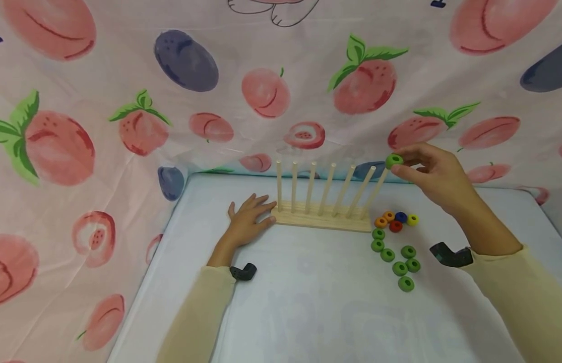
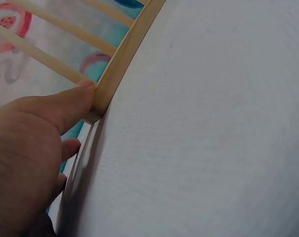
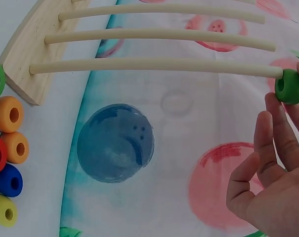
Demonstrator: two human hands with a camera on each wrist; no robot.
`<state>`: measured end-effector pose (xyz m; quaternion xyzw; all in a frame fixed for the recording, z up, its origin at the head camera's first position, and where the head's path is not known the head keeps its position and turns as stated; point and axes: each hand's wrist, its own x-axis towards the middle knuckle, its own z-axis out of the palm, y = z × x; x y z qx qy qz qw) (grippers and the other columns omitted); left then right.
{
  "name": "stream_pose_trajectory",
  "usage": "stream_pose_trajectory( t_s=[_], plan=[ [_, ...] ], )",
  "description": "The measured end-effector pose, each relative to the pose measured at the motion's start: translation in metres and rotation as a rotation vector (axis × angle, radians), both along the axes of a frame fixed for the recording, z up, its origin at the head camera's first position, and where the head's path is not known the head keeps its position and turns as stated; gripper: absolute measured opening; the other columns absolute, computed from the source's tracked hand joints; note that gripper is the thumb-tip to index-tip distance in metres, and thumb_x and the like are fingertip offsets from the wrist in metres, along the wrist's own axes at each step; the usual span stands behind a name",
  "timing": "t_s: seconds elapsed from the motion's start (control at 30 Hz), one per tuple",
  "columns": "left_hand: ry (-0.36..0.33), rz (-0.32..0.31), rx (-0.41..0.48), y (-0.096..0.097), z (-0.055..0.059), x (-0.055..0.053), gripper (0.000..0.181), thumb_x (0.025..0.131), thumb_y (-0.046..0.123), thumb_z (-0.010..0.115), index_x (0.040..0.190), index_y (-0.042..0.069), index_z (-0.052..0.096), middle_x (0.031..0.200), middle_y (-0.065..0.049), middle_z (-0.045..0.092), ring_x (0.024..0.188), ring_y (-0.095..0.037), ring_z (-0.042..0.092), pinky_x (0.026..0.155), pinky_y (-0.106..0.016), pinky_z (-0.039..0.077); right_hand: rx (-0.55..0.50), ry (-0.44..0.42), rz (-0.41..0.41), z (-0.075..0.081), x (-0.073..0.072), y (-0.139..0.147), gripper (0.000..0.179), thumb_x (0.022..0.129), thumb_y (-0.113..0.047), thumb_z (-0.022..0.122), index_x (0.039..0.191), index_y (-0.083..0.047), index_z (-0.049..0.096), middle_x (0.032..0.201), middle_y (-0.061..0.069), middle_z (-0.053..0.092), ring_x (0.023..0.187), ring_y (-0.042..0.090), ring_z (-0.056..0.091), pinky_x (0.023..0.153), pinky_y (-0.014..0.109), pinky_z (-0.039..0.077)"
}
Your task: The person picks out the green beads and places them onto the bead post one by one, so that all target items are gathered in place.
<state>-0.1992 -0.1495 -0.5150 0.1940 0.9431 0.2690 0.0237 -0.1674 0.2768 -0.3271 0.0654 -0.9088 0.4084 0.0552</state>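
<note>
One green bead point(image 3: 291, 88) pinched by right hand point(image 1: 437, 174) at peg point(image 1: 376, 193) tip; left hand point(image 1: 246, 223), fingers spread, touches wooden rack point(image 1: 323, 222).

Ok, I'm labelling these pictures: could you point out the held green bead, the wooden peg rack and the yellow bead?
Held green bead point(image 3: 292, 88): right wrist view, on its rounded side.
Wooden peg rack point(image 1: 323, 221): head view, on its flat base.
Yellow bead point(image 3: 1, 209): right wrist view, on its side, beside the hole.
</note>
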Motion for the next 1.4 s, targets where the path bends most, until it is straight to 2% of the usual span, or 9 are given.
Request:
stream_pose_trajectory(
  t_s=[0.27,0.57,0.97,1.4],
  plan=[
    [-0.001,0.017,-0.030,-0.002,-0.001,-0.001,0.055,0.101,0.058,0.054,0.151,0.036,0.050,0.165,0.005,0.037,0.159,-0.028,0.018,0.117,-0.073,-0.008,-0.059,0.014,0.053,-0.005,-0.005,-0.004,0.035,0.097,-0.028,0.072,0.129,-0.015,0.065,0.111,-0.017,0.065,0.108,0.005,0.057,0.081,0.011,0.048],
    [-0.005,0.014,-0.016,-0.002,-0.002,0.001,0.055,0.101,0.057,0.055,0.151,0.035,0.051,0.165,0.005,0.037,0.159,-0.027,0.018,0.117,-0.073,-0.007,0.007,0.009,0.073,-0.008,-0.004,-0.005,0.035,0.096,-0.033,0.073,0.127,-0.017,0.067,0.111,-0.010,0.065,0.105,0.006,0.056,0.080,0.012,0.046],
    [0.008,0.014,-0.009,0.000,-0.001,0.003,0.055,0.100,0.057,0.055,0.150,0.034,0.052,0.165,0.004,0.038,0.159,-0.028,0.018,0.116,-0.074,-0.007,0.027,-0.080,0.063,-0.022,0.000,-0.003,0.041,0.097,-0.040,0.071,0.130,-0.017,0.065,0.126,0.000,0.063,0.117,0.014,0.051,0.094,0.034,0.041],
    [0.011,0.013,-0.009,0.001,0.000,0.002,0.055,0.100,0.057,0.055,0.150,0.035,0.052,0.165,0.004,0.038,0.159,-0.028,0.018,0.116,-0.074,-0.007,0.009,-0.093,0.061,-0.026,-0.003,-0.001,0.041,0.096,-0.038,0.071,0.131,-0.017,0.064,0.129,-0.002,0.060,0.121,0.015,0.049,0.094,0.026,0.042]
  ],
)
